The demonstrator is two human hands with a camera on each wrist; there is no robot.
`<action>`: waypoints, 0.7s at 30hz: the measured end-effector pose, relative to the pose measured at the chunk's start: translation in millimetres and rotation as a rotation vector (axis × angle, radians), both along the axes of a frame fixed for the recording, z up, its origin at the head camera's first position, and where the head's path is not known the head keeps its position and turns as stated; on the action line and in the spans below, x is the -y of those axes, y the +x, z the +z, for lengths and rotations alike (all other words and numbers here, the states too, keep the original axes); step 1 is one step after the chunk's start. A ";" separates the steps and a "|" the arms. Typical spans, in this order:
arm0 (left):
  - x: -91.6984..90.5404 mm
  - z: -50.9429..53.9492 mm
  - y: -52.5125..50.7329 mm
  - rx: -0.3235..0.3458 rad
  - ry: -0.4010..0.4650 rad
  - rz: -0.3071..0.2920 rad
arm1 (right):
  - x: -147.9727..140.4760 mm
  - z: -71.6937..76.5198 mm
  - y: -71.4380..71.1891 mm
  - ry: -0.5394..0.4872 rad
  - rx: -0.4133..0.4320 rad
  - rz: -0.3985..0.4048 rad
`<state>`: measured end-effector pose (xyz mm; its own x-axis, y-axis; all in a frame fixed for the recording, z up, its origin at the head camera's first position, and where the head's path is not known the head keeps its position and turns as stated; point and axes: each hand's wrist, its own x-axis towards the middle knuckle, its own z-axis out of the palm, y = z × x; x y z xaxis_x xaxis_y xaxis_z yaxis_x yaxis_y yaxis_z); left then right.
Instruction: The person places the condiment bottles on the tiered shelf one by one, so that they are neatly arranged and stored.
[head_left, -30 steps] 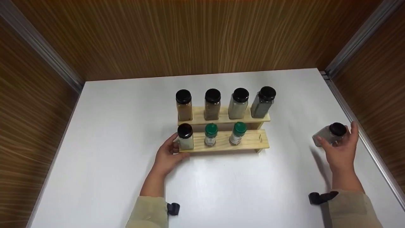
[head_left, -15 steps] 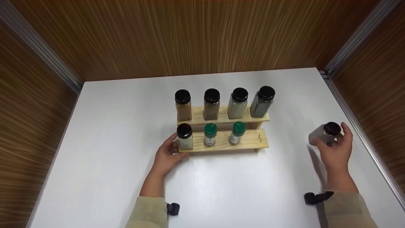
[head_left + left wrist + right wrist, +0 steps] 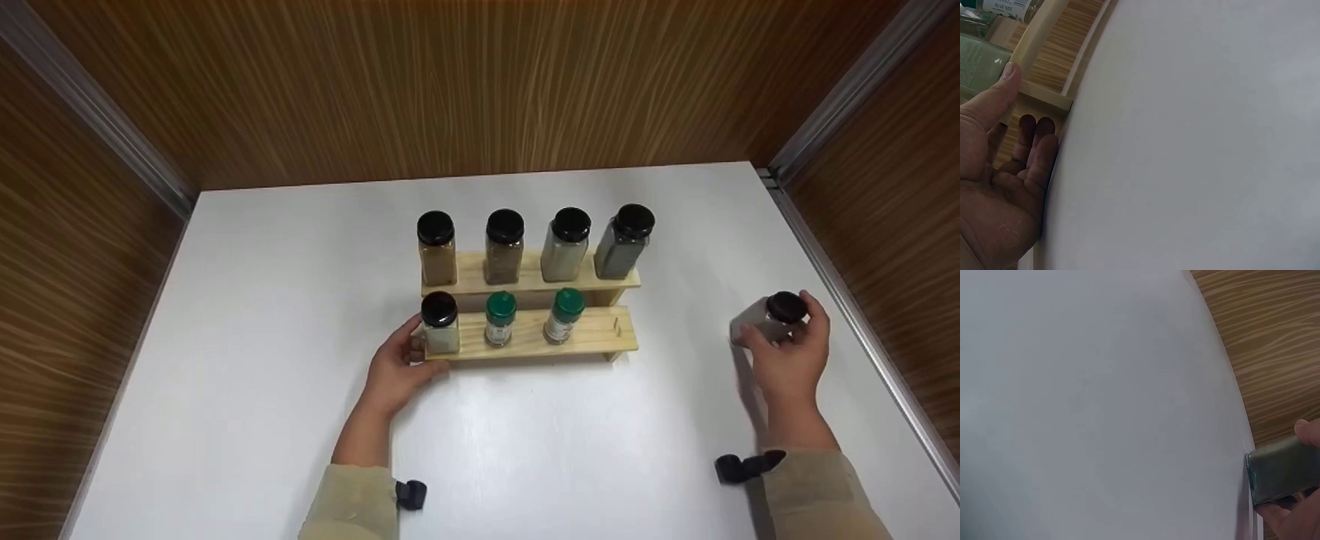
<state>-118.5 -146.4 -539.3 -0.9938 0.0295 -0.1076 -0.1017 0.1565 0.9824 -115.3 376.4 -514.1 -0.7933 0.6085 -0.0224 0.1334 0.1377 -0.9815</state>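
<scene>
My left hand (image 3: 397, 371) grips the left end of a two-tier wooden spice rack (image 3: 600, 341), its thumb on the lower shelf's front edge. In the left wrist view the thumb (image 3: 999, 93) lies by a glass jar (image 3: 979, 64), the other fingers curled below the shelf. That black-lidded spice jar (image 3: 442, 334) stands at the lower shelf's left end. Right of it are two small green-capped bottles (image 3: 498, 326). At the far right, my right hand (image 3: 791, 364) holds another black-lidded spice jar (image 3: 757, 319), tilted; whether its base touches the table cannot be told.
Several tall black-lidded jars (image 3: 504, 259) line the upper shelf, the rightmost dark jar (image 3: 622, 251) leaning slightly in view. A white table (image 3: 262, 300) lies under everything. Wood-grain panels (image 3: 480, 90) enclose its back and sides, with a metal rail (image 3: 847, 300) along the right edge.
My right hand has moved a little left with the spice jar in its grip. The left hand and the rack have stayed in place.
</scene>
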 end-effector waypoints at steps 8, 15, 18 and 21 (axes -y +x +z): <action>-0.9 1.1 0.6 -0.003 -0.003 0.002 | 16.3 0.8 6.6 0.147 0.050 0.049; 0.1 -1.4 -0.2 -0.003 0.010 0.007 | 44.2 7.7 13.2 0.301 0.024 0.159; -0.2 -0.5 0.3 -0.005 0.024 0.005 | 55.9 10.4 14.0 0.317 -0.038 0.190; -0.3 0.6 0.8 -0.003 0.037 0.005 | 66.0 13.5 14.6 0.335 -0.093 0.220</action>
